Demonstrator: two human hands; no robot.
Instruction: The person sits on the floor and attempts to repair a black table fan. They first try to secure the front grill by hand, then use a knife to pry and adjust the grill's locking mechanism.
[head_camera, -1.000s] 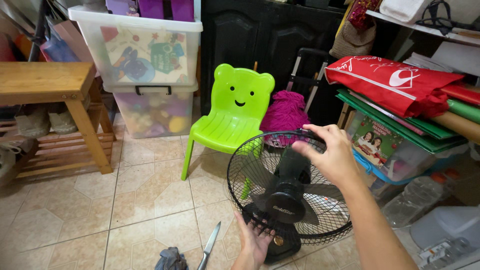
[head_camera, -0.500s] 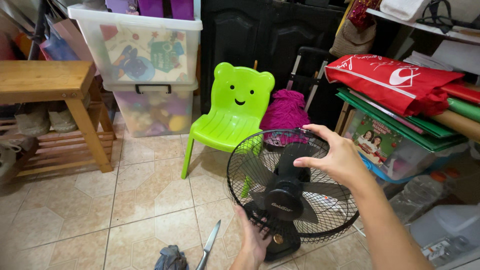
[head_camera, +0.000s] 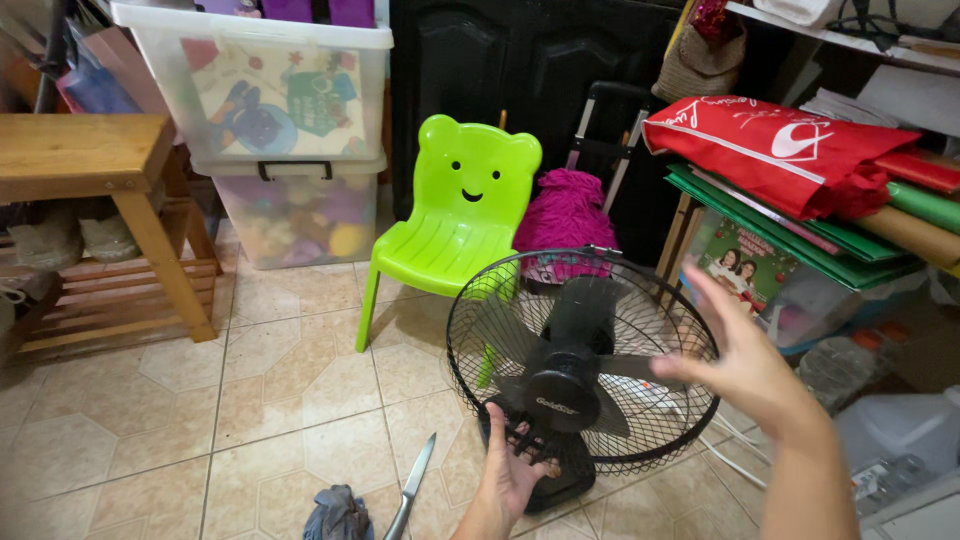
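A black electric fan (head_camera: 580, 350) with a round wire grille stands on the tiled floor, its motor housing facing me. My left hand (head_camera: 512, 468) grips the lower part of the grille with its fingers hooked through the wires. My right hand (head_camera: 745, 365) is open with fingers spread, at the fan's right rim, apparently just off the wires. A knife (head_camera: 410, 485) lies on the floor left of my left hand, beside a crumpled dark cloth (head_camera: 337, 513).
A bright green child's chair (head_camera: 455, 215) with a smiling face stands behind the fan, a magenta mop head (head_camera: 565, 215) beside it. Clear storage bins (head_camera: 275, 110) and a wooden bench (head_camera: 100, 190) stand at the left. Stacked red and green bags (head_camera: 800, 170) crowd the right shelves.
My right hand has slid from the top of the grille down to the fan's right side and opened. The fan has tilted slightly. My left hand stays on the lower grille.
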